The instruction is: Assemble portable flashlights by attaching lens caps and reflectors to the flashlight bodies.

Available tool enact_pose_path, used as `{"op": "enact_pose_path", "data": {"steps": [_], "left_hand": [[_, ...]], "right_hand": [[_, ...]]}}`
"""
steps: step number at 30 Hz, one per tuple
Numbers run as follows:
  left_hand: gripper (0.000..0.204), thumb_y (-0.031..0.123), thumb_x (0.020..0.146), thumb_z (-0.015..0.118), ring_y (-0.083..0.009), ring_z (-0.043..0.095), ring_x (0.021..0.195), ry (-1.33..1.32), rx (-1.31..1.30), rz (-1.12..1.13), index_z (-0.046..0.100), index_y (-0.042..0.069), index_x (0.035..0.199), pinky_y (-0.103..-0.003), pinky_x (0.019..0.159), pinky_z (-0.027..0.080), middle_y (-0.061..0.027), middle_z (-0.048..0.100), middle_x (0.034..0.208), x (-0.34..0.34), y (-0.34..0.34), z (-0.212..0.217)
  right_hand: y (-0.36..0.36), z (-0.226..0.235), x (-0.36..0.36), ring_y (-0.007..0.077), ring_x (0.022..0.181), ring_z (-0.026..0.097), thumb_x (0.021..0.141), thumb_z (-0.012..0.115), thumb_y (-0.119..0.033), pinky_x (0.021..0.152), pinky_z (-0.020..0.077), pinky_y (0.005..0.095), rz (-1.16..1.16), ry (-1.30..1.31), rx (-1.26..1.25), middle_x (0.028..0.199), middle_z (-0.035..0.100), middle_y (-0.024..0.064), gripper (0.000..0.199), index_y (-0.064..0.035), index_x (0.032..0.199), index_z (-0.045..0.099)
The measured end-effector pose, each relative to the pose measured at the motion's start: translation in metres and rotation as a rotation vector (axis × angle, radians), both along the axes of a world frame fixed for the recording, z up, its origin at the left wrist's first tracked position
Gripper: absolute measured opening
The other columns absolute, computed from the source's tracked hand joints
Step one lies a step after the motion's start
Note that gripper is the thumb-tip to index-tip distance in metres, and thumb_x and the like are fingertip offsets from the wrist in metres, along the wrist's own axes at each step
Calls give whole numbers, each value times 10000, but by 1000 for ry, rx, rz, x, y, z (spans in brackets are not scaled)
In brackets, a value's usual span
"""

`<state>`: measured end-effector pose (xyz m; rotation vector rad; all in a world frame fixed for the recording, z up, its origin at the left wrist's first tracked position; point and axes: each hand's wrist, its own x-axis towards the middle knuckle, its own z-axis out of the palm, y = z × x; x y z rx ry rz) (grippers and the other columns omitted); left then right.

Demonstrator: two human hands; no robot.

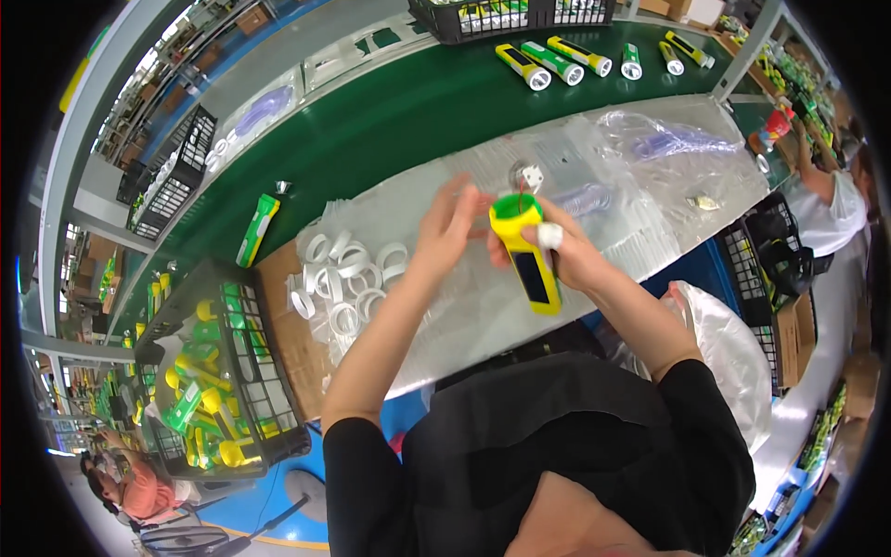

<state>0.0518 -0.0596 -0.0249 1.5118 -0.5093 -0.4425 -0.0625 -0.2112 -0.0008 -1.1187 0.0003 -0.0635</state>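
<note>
My right hand [577,255] is wrapped around a yellow flashlight body [543,295] with a dark panel on its side and a green rim at its open top end. A white band [549,236] is on a finger of that hand. Thin wires rise from the open end toward a small white disc [532,176] just above it. Left of the flashlight, my left hand [449,227] is raised with fingers stretched out, slightly blurred, holding nothing visible. White plastic rings [344,320] lie heaped on the plastic-covered table, near my left forearm.
Several finished-looking flashlights [566,63] lie along the far green belt [371,121]. A black crate [278,371] full of yellow and green flashlight parts stands at left; another green flashlight [258,230] lies beyond it. Clear plastic bags [668,135] lie at right. Other people work at both sides.
</note>
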Motion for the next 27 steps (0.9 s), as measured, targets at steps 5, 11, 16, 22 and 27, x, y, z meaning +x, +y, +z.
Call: {"op": "enact_pose_path", "data": {"steps": [5,11,16,22,27], "left_hand": [[705,573,986,424,-230,652,925,448,-325,-312,434,-24,1361,-348,814,552,-142,645,1063,-39,-19,16],[452,343,1051,360,-177,576,807,-547,-73,-134,677,21,1050,-307,754,459,-100,637,903,-50,4,21],[474,352,1050,326,-287,590,1013,-847,-118,-288,675,34,1087,-375,884,442,-130,660,1023,-60,2,16],[480,400,1031,361,-349,539,1195,-674,-168,-255,607,30,1213,-425,989,405,-137,612,1248,-69,-24,2],[507,314,891,655,-367,535,1136,-844,171,28,542,39,1301,-476,997,373,-153,558,1292,-26,-50,-49]], "right_hand": [[9,-8,-41,209,749,616,839,673,-517,700,483,318,266,79,-16,922,607,126,665,-39,1253,470],[18,-11,-56,194,861,642,920,658,-413,790,518,346,186,53,-242,1008,612,122,554,-23,1250,444],[21,-20,-58,171,817,633,957,621,-350,758,519,324,79,115,-165,984,599,97,517,-10,1293,426],[13,-30,-58,192,777,620,991,557,-332,708,505,328,-116,39,-36,950,603,113,443,-34,1299,442],[-15,-31,-69,189,718,587,1002,508,-356,667,472,309,-261,57,-21,875,591,121,441,-47,1311,454]]}}
